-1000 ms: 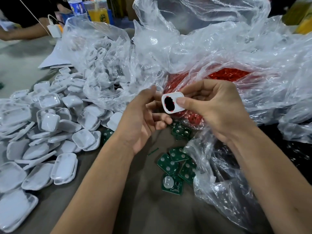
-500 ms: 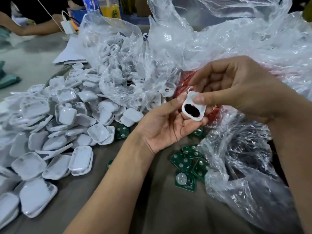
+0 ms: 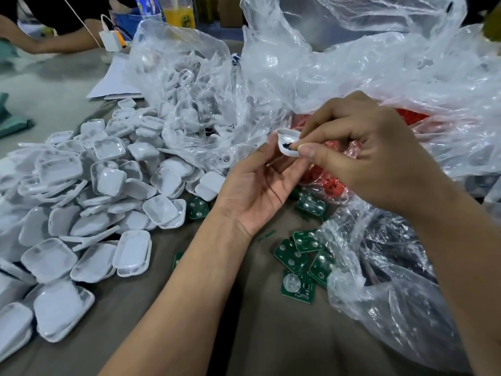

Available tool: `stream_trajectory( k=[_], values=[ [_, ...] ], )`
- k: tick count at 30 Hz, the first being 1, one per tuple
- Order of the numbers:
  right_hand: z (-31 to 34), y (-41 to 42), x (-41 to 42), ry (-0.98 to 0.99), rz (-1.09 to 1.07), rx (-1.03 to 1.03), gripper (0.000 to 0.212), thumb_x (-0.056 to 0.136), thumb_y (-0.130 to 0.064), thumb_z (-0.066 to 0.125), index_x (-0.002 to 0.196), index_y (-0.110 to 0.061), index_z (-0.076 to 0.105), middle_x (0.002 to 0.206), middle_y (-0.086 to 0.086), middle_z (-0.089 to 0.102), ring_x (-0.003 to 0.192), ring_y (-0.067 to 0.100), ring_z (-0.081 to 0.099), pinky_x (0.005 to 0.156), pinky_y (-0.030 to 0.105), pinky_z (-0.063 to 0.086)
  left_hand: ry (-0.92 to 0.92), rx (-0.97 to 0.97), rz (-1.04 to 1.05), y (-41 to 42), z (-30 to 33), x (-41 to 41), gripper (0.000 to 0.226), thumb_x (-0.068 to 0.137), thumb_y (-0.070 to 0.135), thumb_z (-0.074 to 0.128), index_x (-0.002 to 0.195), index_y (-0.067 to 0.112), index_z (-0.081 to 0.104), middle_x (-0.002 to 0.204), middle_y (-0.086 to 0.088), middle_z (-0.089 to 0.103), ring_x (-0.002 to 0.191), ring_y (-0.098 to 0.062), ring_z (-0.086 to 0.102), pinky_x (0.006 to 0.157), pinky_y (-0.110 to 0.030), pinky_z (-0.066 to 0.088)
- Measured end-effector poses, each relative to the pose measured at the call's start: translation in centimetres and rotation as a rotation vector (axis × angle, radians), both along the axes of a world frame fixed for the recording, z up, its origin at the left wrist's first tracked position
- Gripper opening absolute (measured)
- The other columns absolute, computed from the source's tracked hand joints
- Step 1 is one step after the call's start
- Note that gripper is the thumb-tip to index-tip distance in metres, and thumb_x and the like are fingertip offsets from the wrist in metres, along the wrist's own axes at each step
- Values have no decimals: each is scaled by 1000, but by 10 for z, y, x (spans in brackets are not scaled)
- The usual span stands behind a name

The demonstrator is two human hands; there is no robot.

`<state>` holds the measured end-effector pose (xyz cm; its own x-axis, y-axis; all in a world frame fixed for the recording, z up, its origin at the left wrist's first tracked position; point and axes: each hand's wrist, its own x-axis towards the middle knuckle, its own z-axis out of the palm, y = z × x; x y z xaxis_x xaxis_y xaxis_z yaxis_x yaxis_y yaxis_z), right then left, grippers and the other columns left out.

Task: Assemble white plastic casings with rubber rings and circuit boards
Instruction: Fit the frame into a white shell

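My right hand (image 3: pixel 374 156) pinches a small white plastic casing (image 3: pixel 288 141) between thumb and fingers; a dark part shows inside its hollow. My left hand (image 3: pixel 260 188) lies palm up just under it, fingers straight and touching the casing's lower edge. A large heap of white casings (image 3: pixel 103 191) covers the table to the left. Several green circuit boards (image 3: pixel 301 256) lie below my hands. Red rubber rings (image 3: pixel 325 180) fill a clear bag behind my right hand.
Crumpled clear plastic bags (image 3: pixel 352 63) rise behind and right of my hands; one (image 3: pixel 189 85) holds more white parts. Another person's arm (image 3: pixel 54 42), a charger (image 3: pixel 111 40) and cups (image 3: pixel 179 12) are at the far left back. Papers (image 3: pixel 113 82) lie nearby.
The casing has tilted from facing me to edge-on. My left hand opened from curled fingers to a flat palm under it. The view shifted left, showing more of the casing heap.
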<state>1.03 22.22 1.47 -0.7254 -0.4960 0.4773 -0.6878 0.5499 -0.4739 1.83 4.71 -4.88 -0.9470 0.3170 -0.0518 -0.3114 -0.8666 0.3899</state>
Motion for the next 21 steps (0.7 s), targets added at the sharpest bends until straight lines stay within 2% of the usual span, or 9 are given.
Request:
stream_trajectory(
  k=[4, 7, 9, 12, 14, 16, 19, 21],
  values=[
    [-7, -2, -3, 0, -1, -23, 11, 94, -21, 76, 89, -12, 81, 95, -4, 68, 91, 9, 53, 80, 21, 37, -25, -31, 60, 2, -1, 0, 20, 87, 10, 71, 100, -5, 69, 109, -26, 69, 98, -32, 73, 76, -35, 64],
    [-6, -3, -8, -69, 6, -47, 12, 96, -17, 74, 90, -8, 81, 93, -3, 71, 79, 4, 59, 71, 23, 42, -34, -85, 81, 0, -2, -1, 31, 88, 13, 68, 113, -4, 65, 114, -25, 69, 102, -32, 72, 77, -34, 64],
    [-3, -2, -13, -106, 6, -49, 12, 96, -16, 74, 91, -8, 81, 90, -2, 73, 69, 2, 61, 65, 14, 39, -39, -88, 76, -1, -3, -2, 35, 88, 13, 67, 118, -4, 63, 116, -25, 68, 103, -32, 72, 77, -34, 64],
    [3, -4, -21, -137, 18, -5, 12, 96, -20, 74, 92, -11, 82, 88, -8, 74, 69, -2, 62, 65, 9, 39, -33, -75, 69, -1, -3, -2, 29, 90, 14, 67, 113, -3, 66, 114, -22, 70, 101, -29, 73, 76, -33, 64],
    [8, -5, -25, -167, 34, 31, 13, 96, -21, 74, 91, -12, 82, 88, -8, 74, 69, -1, 62, 64, 10, 38, -18, -64, 81, -1, -3, -2, 23, 90, 14, 66, 106, -2, 71, 108, -19, 73, 99, -26, 74, 76, -33, 63],
    [17, -4, -30, -224, 76, 49, 17, 96, -27, 74, 90, -13, 82, 85, -4, 75, 68, 2, 64, 63, 13, 41, -15, -45, 93, -2, -4, -2, 24, 90, 14, 66, 108, -2, 70, 107, -18, 73, 101, -27, 73, 77, -33, 63],
    [31, -6, -41, -261, 70, -87, 30, 94, -42, 72, 92, -14, 82, 83, 4, 78, 71, 16, 71, 61, 25, 54, -54, 34, 108, -4, -3, -4, 28, 91, 15, 64, 114, -2, 67, 113, -21, 71, 102, -35, 72, 75, -36, 64],
    [39, -11, -61, -248, -56, -260, 33, 96, -42, 72, 91, -11, 80, 83, 4, 78, 71, 18, 71, 58, 21, 52, -77, 67, 112, -5, -1, -3, 28, 92, 15, 63, 114, -3, 66, 114, -24, 71, 99, -37, 73, 73, -37, 64]
  ],
)
